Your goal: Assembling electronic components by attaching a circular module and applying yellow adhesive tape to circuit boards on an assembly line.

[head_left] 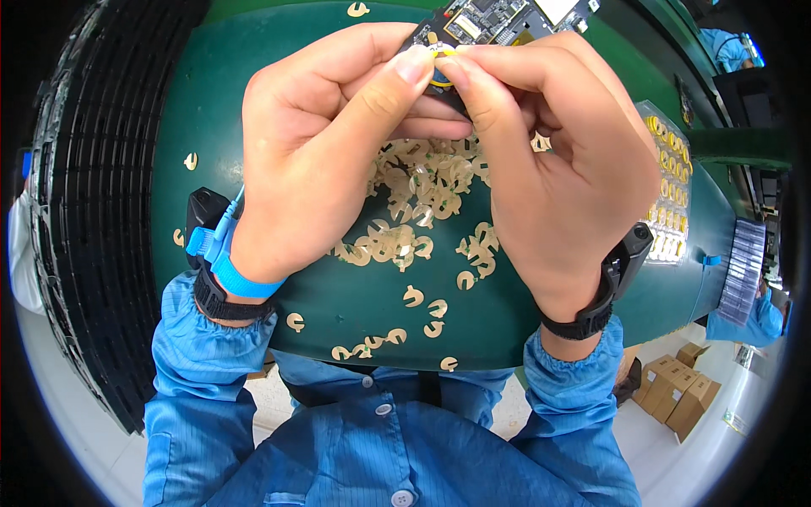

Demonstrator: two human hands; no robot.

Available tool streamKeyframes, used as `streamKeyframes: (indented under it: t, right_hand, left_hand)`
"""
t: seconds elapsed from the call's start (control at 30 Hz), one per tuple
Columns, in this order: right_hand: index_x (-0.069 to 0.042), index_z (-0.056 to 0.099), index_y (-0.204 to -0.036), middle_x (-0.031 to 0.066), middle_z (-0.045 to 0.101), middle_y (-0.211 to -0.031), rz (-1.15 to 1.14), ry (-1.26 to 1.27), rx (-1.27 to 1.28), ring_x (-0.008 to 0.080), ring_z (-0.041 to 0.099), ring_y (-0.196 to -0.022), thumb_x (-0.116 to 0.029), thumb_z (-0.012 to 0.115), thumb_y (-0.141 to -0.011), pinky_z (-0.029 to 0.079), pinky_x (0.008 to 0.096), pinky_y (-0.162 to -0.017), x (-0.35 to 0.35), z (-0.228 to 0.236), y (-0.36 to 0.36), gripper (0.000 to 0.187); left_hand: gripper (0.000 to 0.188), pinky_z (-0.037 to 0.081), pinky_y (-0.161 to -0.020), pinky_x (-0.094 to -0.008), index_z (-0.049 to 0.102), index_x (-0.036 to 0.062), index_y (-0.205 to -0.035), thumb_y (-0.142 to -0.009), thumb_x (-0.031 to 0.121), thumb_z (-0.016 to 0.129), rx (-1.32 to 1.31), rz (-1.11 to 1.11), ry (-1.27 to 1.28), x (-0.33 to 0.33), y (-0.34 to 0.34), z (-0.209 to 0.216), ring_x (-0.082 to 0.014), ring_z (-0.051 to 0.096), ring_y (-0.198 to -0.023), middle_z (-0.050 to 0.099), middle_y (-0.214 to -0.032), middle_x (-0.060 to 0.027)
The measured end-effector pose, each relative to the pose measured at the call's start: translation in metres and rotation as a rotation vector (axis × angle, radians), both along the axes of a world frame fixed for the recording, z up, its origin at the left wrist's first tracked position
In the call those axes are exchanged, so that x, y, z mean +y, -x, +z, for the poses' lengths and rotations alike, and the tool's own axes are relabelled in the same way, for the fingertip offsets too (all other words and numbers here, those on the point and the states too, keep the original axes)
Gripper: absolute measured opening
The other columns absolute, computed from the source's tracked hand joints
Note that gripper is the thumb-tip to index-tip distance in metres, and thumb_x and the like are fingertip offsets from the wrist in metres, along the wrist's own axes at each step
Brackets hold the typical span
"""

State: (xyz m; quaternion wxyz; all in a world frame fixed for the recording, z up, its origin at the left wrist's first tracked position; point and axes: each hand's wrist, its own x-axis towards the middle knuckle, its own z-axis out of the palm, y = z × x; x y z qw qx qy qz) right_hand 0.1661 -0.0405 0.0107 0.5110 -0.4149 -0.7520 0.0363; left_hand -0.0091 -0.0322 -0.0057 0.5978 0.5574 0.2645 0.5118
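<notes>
Pinched between both thumbs and forefingers at the top middle is a small round yellow-rimmed part (442, 82). My left hand (308, 148) closes on its left side, and my right hand (574, 156) grips it from the right. The fingertips cover much of it. Just beyond the fingers is a dark circuit board (494, 21), partly hidden; I cannot tell whether a finger touches it. Below the hands, many cream ring-shaped stickers (435, 182) with a gap in each lie heaped and scattered on the green table mat (338, 304).
To the right lies a clear tray (672, 190) with rows of yellow-rimmed round parts. Stacked black trays (93, 211) line the left side. Cardboard boxes (676, 389) stand on the floor at lower right. A blue wrist strap (236, 275) with a cord is on my left wrist.
</notes>
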Motion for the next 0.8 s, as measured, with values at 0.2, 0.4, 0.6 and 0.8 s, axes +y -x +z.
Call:
streamKeyframes:
  t: [0.2,0.4,0.6,0.8]
  right_hand:
    - [0.005,0.075,-0.097,0.0071,0.068,-0.083,0.073,-0.122,0.081,0.0087,0.059,-0.067,0.010,0.078,-0.084,0.043,0.0200,-0.057,0.003,-0.006,0.001,0.014]
    - [0.005,0.075,-0.100,0.0073,0.068,-0.087,0.059,-0.148,0.088,0.0076,0.058,-0.068,0.013,0.078,-0.083,0.043,0.0197,-0.057,-0.001,-0.006,0.004,0.018]
    - [0.004,0.076,-0.105,0.0076,0.068,-0.089,0.103,-0.119,0.058,0.0069,0.058,-0.069,0.014,0.076,-0.085,0.042,0.0192,-0.058,-0.002,0.001,0.006,0.022]
    - [0.004,0.076,-0.107,0.0082,0.068,-0.091,0.065,-0.136,-0.068,0.0089,0.059,-0.072,0.014,0.075,-0.085,0.044,0.0203,-0.060,-0.003,0.006,0.007,0.024]
  left_hand:
    - [0.035,0.062,-0.092,-0.0390,0.055,-0.0128,-0.136,-0.109,0.009,0.048,-0.123,0.014,-0.009,0.002,0.000,-0.005,-0.0272,0.075,-0.102,0.070,-0.121,-0.0211]
    - [0.035,0.062,-0.091,-0.0375,0.055,-0.0112,-0.137,-0.109,0.010,0.049,-0.088,0.052,-0.053,0.004,0.007,-0.010,-0.0262,0.075,-0.102,0.070,-0.121,-0.0193]
    - [0.035,0.062,-0.089,-0.0362,0.056,-0.0107,-0.136,-0.109,0.010,0.050,-0.255,0.005,0.000,0.004,0.002,-0.009,-0.0255,0.075,-0.101,0.071,-0.119,-0.0186]
    - [0.034,0.063,-0.088,-0.0364,0.057,-0.0107,-0.134,-0.108,0.010,0.051,-0.288,0.000,-0.006,0.006,0.002,-0.011,-0.0256,0.075,-0.101,0.071,-0.118,-0.0185]
